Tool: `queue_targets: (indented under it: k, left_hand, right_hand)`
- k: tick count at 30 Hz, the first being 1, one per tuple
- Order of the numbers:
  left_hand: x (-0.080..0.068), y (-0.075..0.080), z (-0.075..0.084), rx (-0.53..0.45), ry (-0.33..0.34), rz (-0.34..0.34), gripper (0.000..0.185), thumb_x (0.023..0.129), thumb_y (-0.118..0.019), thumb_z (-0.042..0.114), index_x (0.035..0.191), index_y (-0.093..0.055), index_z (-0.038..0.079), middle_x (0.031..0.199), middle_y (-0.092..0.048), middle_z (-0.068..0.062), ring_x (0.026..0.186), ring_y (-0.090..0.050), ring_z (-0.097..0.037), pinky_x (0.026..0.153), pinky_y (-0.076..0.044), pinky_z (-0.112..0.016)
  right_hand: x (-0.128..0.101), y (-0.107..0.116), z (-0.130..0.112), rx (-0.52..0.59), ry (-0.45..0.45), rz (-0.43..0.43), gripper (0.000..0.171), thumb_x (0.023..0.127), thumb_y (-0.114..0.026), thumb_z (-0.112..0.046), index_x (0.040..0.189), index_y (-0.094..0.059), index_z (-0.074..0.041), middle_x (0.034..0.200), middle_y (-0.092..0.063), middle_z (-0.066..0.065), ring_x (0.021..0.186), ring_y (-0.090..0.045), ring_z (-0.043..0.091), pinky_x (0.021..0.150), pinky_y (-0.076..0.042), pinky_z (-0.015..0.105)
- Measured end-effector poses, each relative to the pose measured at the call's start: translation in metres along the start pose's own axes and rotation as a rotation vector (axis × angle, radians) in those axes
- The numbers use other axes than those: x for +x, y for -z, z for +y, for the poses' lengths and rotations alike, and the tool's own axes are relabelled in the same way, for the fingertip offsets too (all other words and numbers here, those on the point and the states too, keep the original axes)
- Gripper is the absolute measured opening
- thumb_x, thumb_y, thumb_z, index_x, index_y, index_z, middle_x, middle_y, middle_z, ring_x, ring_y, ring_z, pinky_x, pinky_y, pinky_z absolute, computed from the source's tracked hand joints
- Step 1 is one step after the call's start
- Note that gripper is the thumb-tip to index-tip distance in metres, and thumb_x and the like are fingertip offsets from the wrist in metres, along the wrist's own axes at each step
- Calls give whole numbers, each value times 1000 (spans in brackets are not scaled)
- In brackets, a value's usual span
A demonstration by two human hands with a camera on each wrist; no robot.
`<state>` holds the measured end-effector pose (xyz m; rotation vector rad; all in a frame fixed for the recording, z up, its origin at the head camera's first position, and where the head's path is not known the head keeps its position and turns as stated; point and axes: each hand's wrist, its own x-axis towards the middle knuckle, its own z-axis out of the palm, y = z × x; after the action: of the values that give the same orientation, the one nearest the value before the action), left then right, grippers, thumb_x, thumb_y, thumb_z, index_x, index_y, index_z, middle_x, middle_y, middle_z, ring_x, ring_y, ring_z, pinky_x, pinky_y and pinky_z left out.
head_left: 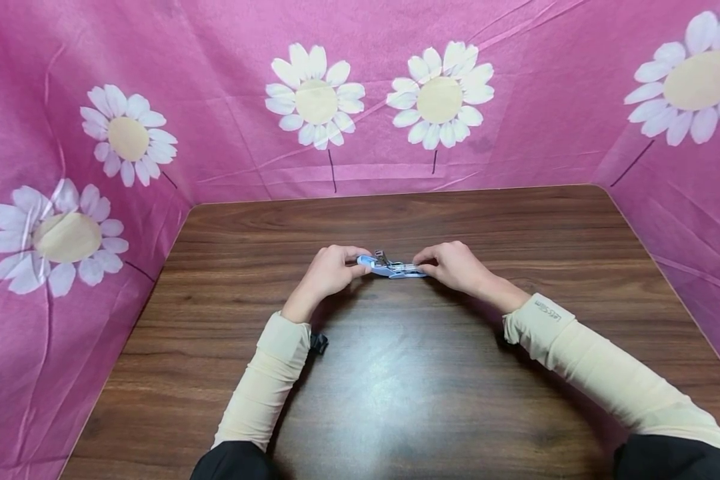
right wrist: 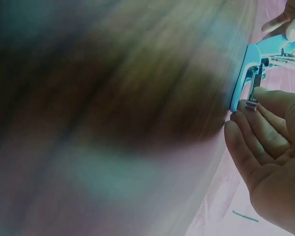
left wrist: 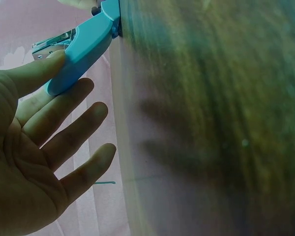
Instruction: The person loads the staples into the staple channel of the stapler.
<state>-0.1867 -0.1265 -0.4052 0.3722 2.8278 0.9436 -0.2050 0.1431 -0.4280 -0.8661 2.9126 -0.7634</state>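
A light blue stapler (head_left: 385, 270) with bare metal parts is spread open over the table, between the two hands. My left hand (head_left: 331, 271) pinches its left end between thumb and fingers. In the left wrist view the thumb lies on the smooth blue cover (left wrist: 83, 56), while the other fingers are spread below. From the other side, my right hand (head_left: 456, 268) grips the metal magazine (right wrist: 255, 83) near its tip. The blue base (right wrist: 241, 73) runs beside that magazine, close to the table in the right wrist view. A metal piece (head_left: 381, 257) sticks up near the stapler's left part.
The brown wood-grain table (head_left: 384, 387) reaches back to a pink cloth (head_left: 228, 80) printed with white flowers, which hangs behind and on both sides. A small black object (head_left: 319, 343) sits at the left wrist, by the pale sleeve (head_left: 264, 380).
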Motion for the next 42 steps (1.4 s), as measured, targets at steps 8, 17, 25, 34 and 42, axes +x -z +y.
queue_targets:
  k: [8,17,25,34,42]
  left_hand:
    - [0,0,0,-13,9,-3,24,87,-73,35,110,-74,28,99,-74,11,80,-57,-14,84,-48,-32]
    - [1,-1,0,-43,12,-5,25,87,-74,34,111,-74,28,100,-75,10,65,-57,-11,85,-48,-33]
    - [-1,-1,1,-42,8,-4,30,87,-74,33,116,-73,29,102,-75,8,67,-55,-13,83,-49,-33]
    - [-4,0,0,-20,18,3,30,88,-73,35,117,-72,31,92,-74,9,68,-54,-13,78,-47,-29]
    - [-5,3,2,15,-7,29,29,88,-73,35,117,-73,30,94,-75,8,73,-53,-16,76,-46,-29]
  right_hand:
    - [-4,3,9,46,-41,-20,18,87,-73,-24,104,-77,-17,101,-77,2,101,-71,23,88,-53,44]
    - [-4,3,16,56,-38,-20,17,85,-75,-22,101,-77,-20,99,-77,-2,98,-71,19,87,-53,42]
    - [-6,1,16,89,-50,-15,15,85,-75,-21,100,-79,-19,101,-77,0,100,-71,21,89,-53,44]
    - [-7,0,10,93,-49,-1,15,85,-75,-19,99,-79,-17,100,-77,3,100,-71,24,88,-53,44]
    - [-5,0,8,101,-66,1,14,84,-76,-17,98,-79,-16,99,-77,4,99,-71,24,88,-53,44]
